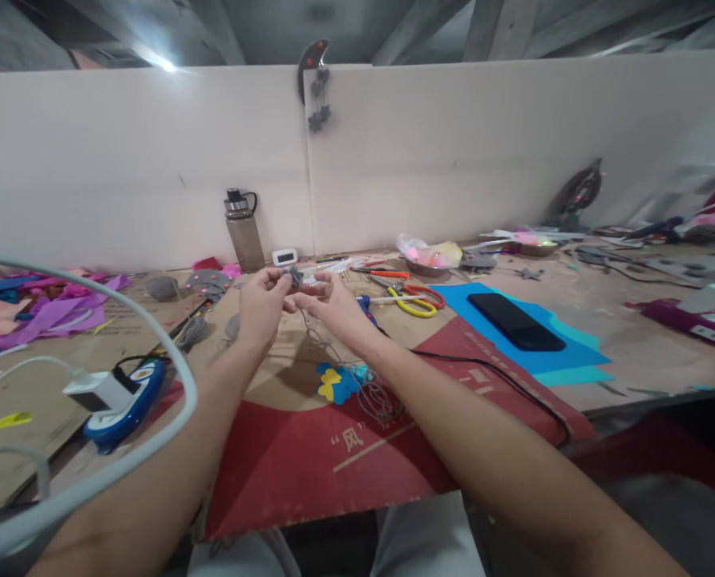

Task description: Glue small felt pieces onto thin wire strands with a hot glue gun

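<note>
My left hand (264, 303) is pinched around a small grey fuzzy piece (294, 277) at the middle of the table. Close on its right, my right hand (332, 306) has its thumb and fingers drawn together near the same piece; what it holds is too small to make out. A thin grey cord (321, 340) hangs below the hands and runs to a loose coil (381, 398) on the red and brown cardboard (261, 457). Blue and yellow cut shapes (333, 383) lie beside the coil.
Scissors with yellow handles (416, 306) and orange-handled ones lie behind my right hand. A black phone (514, 320) rests on blue sheets at the right. A bottle (244, 232) stands at the back. At the left are a blue power strip (126, 413) and a white cable.
</note>
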`<state>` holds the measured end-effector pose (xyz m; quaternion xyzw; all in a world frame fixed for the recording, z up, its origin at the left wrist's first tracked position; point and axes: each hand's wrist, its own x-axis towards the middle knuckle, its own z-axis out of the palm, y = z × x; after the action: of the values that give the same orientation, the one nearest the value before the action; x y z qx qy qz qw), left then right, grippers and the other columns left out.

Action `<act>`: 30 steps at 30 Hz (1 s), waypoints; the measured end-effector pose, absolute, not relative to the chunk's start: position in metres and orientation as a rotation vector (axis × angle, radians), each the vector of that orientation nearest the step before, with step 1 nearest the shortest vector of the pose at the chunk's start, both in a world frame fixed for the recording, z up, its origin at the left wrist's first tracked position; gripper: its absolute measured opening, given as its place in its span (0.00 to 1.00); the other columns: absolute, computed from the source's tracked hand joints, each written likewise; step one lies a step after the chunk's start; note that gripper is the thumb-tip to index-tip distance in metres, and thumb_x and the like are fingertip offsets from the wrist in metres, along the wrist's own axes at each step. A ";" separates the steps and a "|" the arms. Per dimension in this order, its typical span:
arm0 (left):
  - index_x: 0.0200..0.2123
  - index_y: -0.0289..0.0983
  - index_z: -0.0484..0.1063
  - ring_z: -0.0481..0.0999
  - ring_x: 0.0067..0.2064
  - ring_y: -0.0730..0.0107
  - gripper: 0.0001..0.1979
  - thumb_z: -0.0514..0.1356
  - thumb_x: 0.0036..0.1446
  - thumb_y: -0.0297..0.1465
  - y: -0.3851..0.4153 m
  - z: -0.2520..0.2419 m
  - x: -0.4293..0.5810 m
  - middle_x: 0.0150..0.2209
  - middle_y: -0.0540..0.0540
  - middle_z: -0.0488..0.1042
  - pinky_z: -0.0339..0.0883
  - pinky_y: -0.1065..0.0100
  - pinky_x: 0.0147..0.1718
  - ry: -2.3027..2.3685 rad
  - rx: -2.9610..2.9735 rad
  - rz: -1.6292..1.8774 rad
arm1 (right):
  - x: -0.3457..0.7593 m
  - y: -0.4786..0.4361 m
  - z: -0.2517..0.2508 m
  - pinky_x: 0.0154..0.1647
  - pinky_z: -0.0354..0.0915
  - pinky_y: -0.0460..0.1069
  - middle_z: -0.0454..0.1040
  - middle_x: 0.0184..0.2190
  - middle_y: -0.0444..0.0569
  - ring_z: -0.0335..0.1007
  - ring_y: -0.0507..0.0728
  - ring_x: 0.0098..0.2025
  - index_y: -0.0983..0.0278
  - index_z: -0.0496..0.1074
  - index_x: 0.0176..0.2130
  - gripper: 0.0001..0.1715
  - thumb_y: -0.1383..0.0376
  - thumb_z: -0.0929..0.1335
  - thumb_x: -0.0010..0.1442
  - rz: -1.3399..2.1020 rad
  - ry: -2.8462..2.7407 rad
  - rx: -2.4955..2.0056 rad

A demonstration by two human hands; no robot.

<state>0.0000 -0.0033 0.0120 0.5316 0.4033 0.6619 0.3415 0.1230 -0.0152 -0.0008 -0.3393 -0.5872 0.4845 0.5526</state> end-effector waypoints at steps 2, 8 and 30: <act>0.31 0.34 0.70 0.74 0.25 0.71 0.09 0.62 0.46 0.32 -0.002 0.011 -0.001 0.27 0.47 0.74 0.60 0.78 0.13 1.088 1.433 1.740 | 0.121 -0.015 -0.004 0.29 0.64 0.47 0.69 0.32 0.42 0.66 0.50 0.28 0.60 0.55 0.43 0.28 0.60 0.70 0.46 1.217 -1.375 -0.784; 0.32 0.34 0.70 0.76 0.29 0.69 0.09 0.60 0.48 0.33 0.000 0.012 -0.006 0.28 0.46 0.74 0.58 0.79 0.13 1.171 1.489 1.772 | 0.135 -0.009 -0.002 0.27 0.56 0.45 0.61 0.22 0.38 0.56 0.48 0.24 0.63 0.64 0.32 0.09 0.62 0.67 0.49 0.768 -1.479 -0.907; 0.23 0.34 0.68 0.65 0.23 0.77 0.07 0.62 0.42 0.31 -0.011 0.020 -0.002 0.22 0.50 0.67 0.54 0.76 0.16 0.858 1.323 1.358 | 0.152 0.005 -0.001 0.24 0.49 0.46 0.56 0.15 0.40 0.52 0.49 0.20 0.63 0.60 0.19 0.23 0.53 0.57 0.59 0.624 -1.460 -1.085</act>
<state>-0.0015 -0.0114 0.0196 0.5484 0.3558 0.5630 0.5057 0.1524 0.0049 -0.0011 -0.4626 -0.6228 0.2662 0.5721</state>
